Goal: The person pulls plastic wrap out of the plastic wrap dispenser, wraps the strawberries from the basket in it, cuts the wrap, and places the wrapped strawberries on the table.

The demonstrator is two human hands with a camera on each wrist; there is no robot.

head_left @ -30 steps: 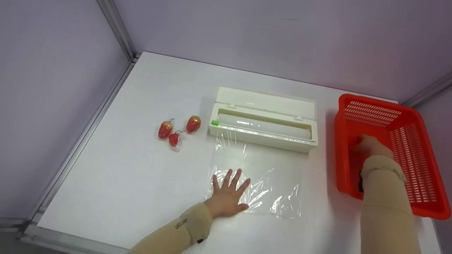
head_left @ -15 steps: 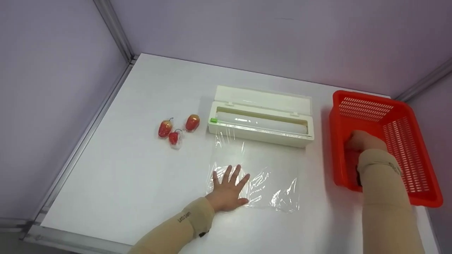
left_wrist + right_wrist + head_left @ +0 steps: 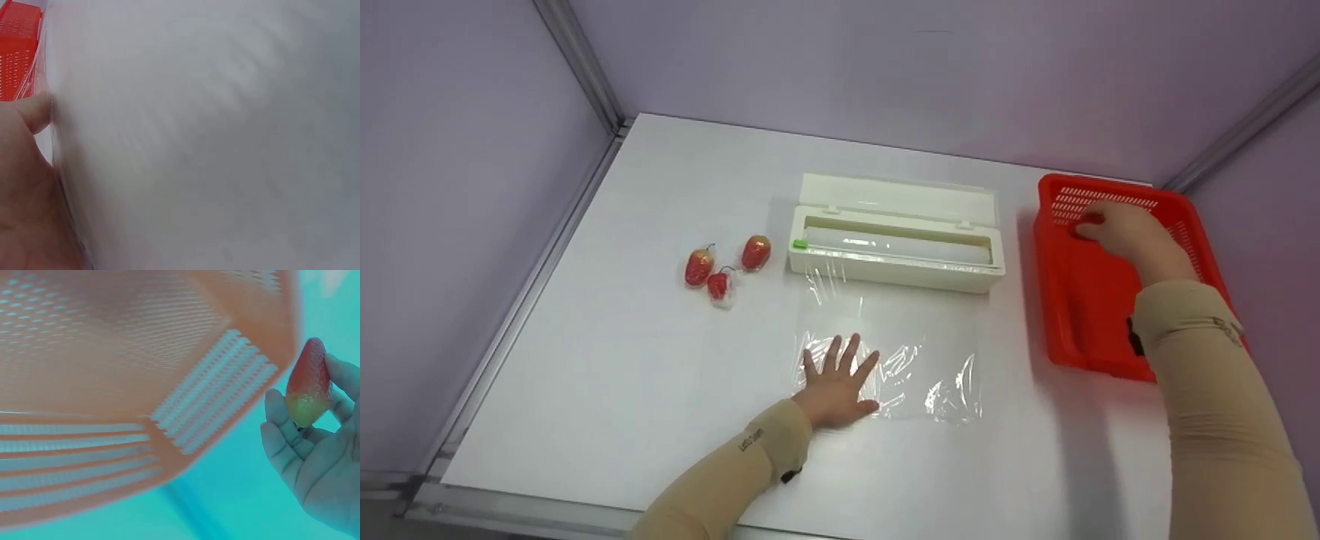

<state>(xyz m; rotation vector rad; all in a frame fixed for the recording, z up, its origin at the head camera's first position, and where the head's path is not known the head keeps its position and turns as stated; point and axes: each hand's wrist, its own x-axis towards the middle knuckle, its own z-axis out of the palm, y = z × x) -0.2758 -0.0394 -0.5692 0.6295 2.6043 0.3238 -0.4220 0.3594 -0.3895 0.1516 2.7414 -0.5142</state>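
Note:
My left hand (image 3: pixel 836 394) presses flat, fingers spread, on a sheet of cling film (image 3: pixel 900 367) lying on the white table. The film runs out from a white cling film dispenser (image 3: pixel 892 271), whose lid stands back, showing the roll. In the left wrist view, my thumb (image 3: pixel 36 109) rests against the film-covered surface. My right hand (image 3: pixel 1132 232) is over the far part of the red basket (image 3: pixel 1054 315). Its fingers pinch a small red-and-yellow fruit (image 3: pixel 309 385), seen whole in the right wrist view but mostly hidden by the hand in the head view.
Left of the dispenser lie three small wrapped red fruits: one with a stem (image 3: pixel 699 268), a smaller one (image 3: pixel 720 285) and a rounder one (image 3: pixel 756 253). Purple-grey panels (image 3: pixel 810 67) wall the table's back and sides. A metal rail (image 3: pixel 532 510) runs along the front left.
My right hand has risen from low inside the basket toward its far rim, now with the fruit between its fingers. My left hand stays pressed on the film. The head view has shifted slightly.

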